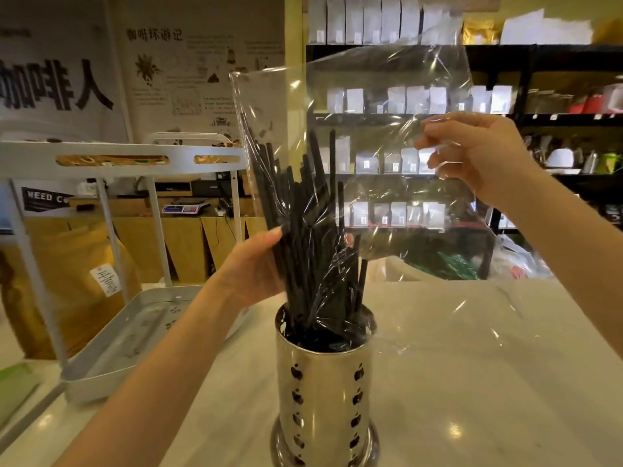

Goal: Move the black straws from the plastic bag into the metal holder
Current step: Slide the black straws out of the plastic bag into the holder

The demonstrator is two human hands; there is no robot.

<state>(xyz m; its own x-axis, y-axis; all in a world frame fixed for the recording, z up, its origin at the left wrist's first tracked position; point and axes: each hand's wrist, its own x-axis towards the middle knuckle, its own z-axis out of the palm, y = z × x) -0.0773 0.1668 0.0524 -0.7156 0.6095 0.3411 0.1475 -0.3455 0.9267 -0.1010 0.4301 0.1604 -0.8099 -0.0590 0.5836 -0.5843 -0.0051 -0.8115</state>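
A perforated metal holder (322, 392) stands on the white counter near the bottom centre. A bundle of black straws (310, 230) stands with its lower ends inside the holder, still wrapped in the clear plastic bag (377, 96), which rises high above. My left hand (256, 264) grips the straws through the bag from the left, just above the holder's rim. At the upper right, my right hand (472, 150) pinches the bag's loose plastic well above the holder.
A white two-tier metal rack (111, 335) stands on the counter to the left, its lower tray close to my left forearm. The white counter (488, 365) stretches to the right. Shelves of white pouches (397, 99) fill the background.
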